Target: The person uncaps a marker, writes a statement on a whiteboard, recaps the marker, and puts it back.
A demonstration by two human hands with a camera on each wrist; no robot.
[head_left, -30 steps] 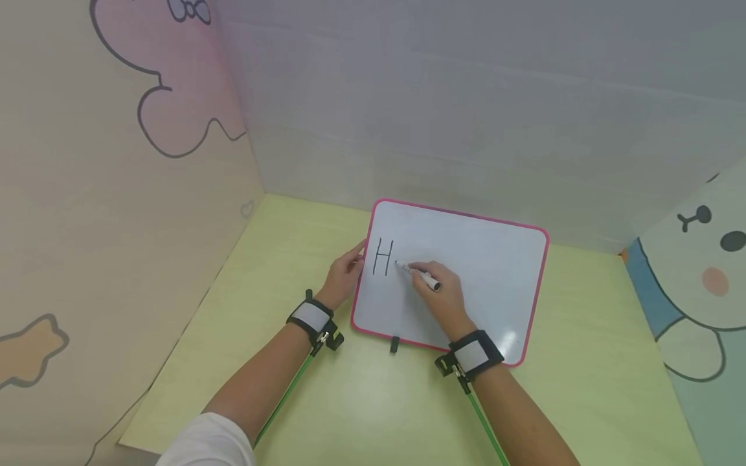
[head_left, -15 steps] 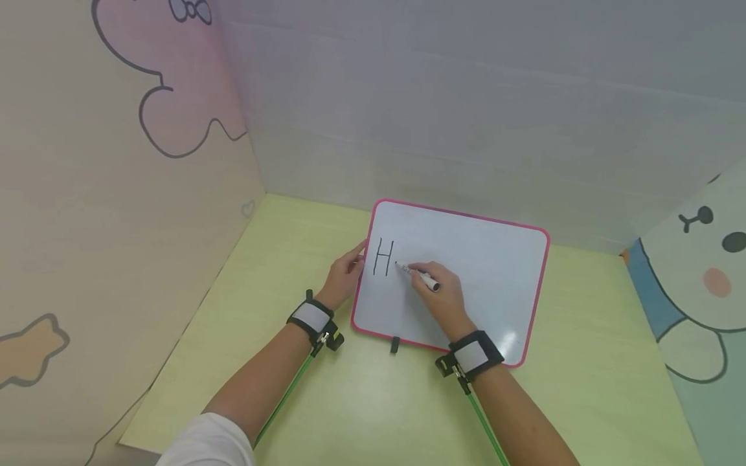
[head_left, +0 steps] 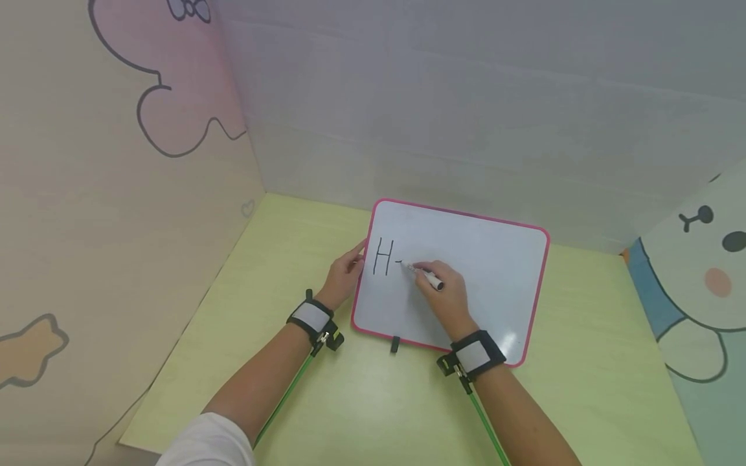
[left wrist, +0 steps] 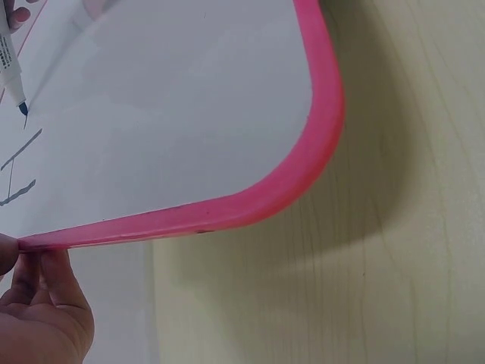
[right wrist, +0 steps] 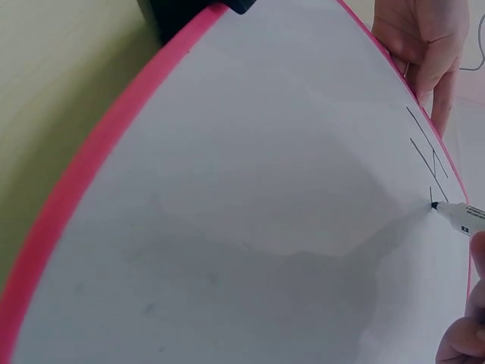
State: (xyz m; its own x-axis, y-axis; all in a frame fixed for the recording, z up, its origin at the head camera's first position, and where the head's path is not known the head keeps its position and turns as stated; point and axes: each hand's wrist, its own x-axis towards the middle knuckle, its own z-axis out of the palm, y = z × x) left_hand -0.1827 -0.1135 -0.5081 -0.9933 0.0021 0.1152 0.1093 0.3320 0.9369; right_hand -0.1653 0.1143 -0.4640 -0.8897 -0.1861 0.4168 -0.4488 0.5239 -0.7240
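A whiteboard (head_left: 489,259) with a pink frame stands tilted on the table, a black letter H (head_left: 383,255) at its left side. My right hand (head_left: 447,294) holds a white marker (head_left: 433,280) in a writing grip. Its black tip meets the board just right of the H, at the end of a short dash (head_left: 399,261). At the left edge, my left hand (head_left: 342,278) pinches the pink frame; the left wrist view has its thumb on the front and bent fingers (left wrist: 64,280) behind.
A small black tab (head_left: 395,344) sticks out from the board's lower edge. Pale yellow tabletop (head_left: 361,408) surrounds the board. A grey wall (head_left: 466,129) rises behind, with cartoon-painted walls on both sides. Each wrist wears a strapped camera with a green cable (head_left: 285,401).
The right hand and marker have shifted slightly right, and a short black dash has appeared beside the H. The left hand and the board keep their place.
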